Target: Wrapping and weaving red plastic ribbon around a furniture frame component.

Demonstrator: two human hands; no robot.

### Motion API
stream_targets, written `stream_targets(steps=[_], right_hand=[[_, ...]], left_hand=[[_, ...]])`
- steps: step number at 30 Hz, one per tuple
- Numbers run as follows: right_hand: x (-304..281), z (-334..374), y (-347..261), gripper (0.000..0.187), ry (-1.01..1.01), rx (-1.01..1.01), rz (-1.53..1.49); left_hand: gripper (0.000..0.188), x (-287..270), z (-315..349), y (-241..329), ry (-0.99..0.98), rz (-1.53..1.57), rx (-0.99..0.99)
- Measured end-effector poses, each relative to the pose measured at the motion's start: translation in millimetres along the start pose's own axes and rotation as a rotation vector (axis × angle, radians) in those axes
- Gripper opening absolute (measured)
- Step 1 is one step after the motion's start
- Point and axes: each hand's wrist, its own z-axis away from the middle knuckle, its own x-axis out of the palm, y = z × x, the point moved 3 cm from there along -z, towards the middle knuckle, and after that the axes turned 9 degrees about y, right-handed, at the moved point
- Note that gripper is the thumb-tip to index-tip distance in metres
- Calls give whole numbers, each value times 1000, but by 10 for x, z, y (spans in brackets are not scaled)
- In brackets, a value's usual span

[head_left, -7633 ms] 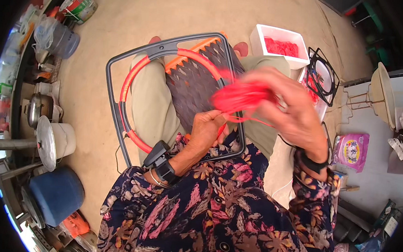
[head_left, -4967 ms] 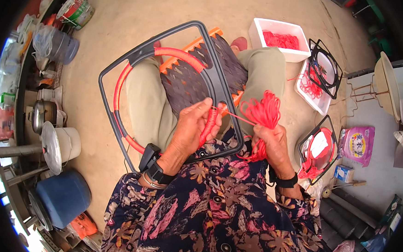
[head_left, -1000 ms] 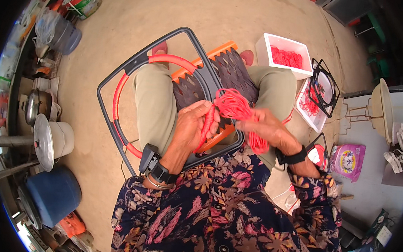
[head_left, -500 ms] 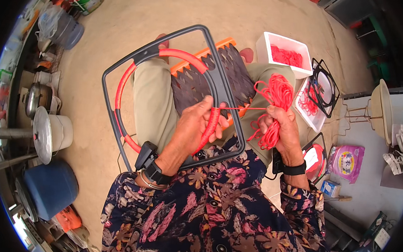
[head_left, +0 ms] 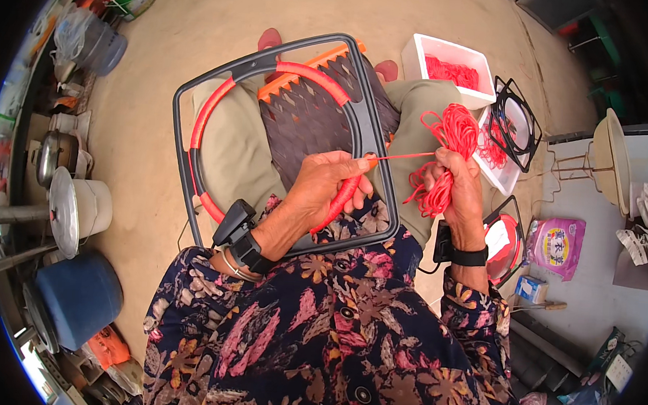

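A black frame (head_left: 371,131) with a round ring inside a squarish outer border rests over my lap. Stretches of its ring are wrapped in red cord. My left hand (head_left: 333,179) is closed around the ring's right side, its thumb and fingers at the end of the wrapping. From there a taut strand of red cord (head_left: 408,156) runs across the frame's side bar to my right hand (head_left: 458,190). That hand is closed around a loose, looped bundle of red cord (head_left: 453,129), held just right of the frame.
Beneath the frame, between my knees, lies a dark woven-looking panel (head_left: 306,138) with an orange edge. To the right are a white foam box (head_left: 480,101) of red cord, another black frame (head_left: 523,164) and a purple bag (head_left: 556,248). A blue barrel (head_left: 84,303) stands left.
The frame has shifted slightly right and turned a little more upright. My left thumb has moved onto the strand at the ring. The cord bundle has risen slightly with my right hand.
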Motion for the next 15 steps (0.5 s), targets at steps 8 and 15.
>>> stream_targets(steps=[8,15], right_hand=[[-16,-24,1,8,40,2,-23],[83,2,-153,25,113,-8,277]], left_hand=[[18,15,48,-19,36,-29,-5],[24,-38,6,-87,-207,116,-101]])
